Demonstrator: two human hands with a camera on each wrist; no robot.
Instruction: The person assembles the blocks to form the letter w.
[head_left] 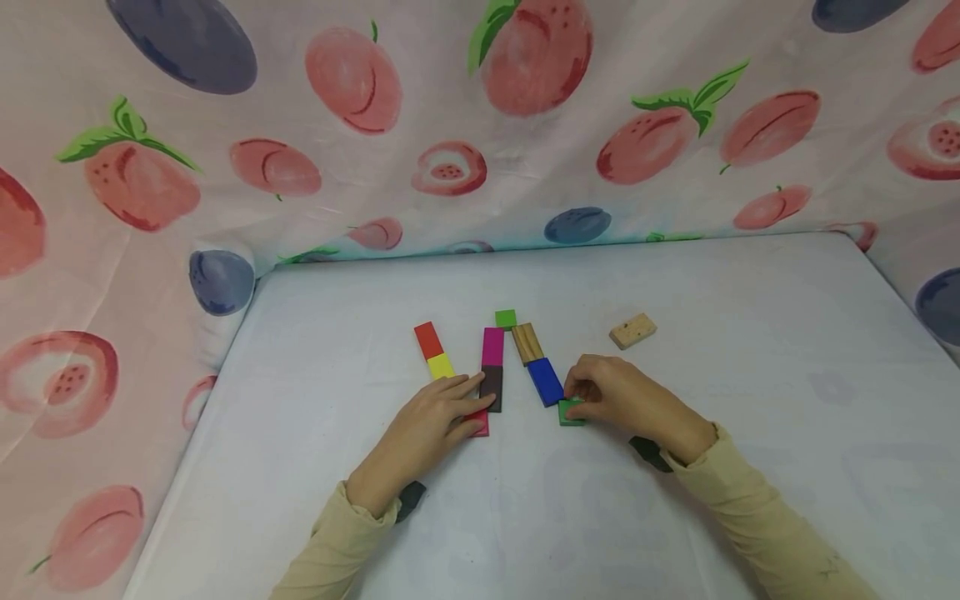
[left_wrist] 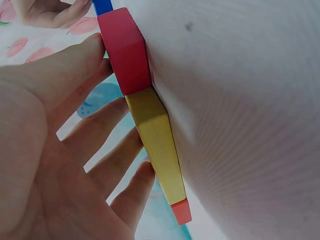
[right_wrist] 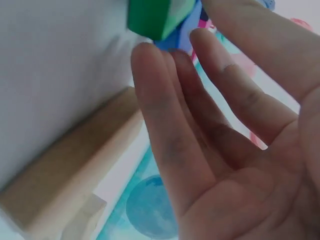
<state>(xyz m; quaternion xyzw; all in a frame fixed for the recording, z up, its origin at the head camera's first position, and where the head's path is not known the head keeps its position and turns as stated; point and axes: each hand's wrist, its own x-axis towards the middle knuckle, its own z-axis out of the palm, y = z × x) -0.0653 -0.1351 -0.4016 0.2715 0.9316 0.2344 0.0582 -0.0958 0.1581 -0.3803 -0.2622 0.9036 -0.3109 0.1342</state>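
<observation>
My left hand (head_left: pixel 431 417) lies with spread fingers over the lower end of a slanted row of blocks. In the left wrist view its fingertips touch the sides of a red block (left_wrist: pixel 127 52) and a yellow block (left_wrist: pixel 159 145), with an orange-red block (left_wrist: pixel 181 212) at the far end. A magenta block (head_left: pixel 492 346) and a dark brown block (head_left: pixel 491 389) form an upright line beside that hand. My right hand (head_left: pixel 618 396) pinches a green block (head_left: pixel 572 413) between thumb and forefinger. That block touches the lower end of a blue block (head_left: pixel 546 382), below a striped wooden block (head_left: pixel 527 343).
A smaller-looking green block (head_left: pixel 506 318) sits at the top between the magenta and striped blocks. One plain wooden block (head_left: pixel 633 331) lies apart, beyond my right hand. The white table (head_left: pixel 300 333) meets a fruit-print cloth (head_left: pixel 525 167) at its back edge.
</observation>
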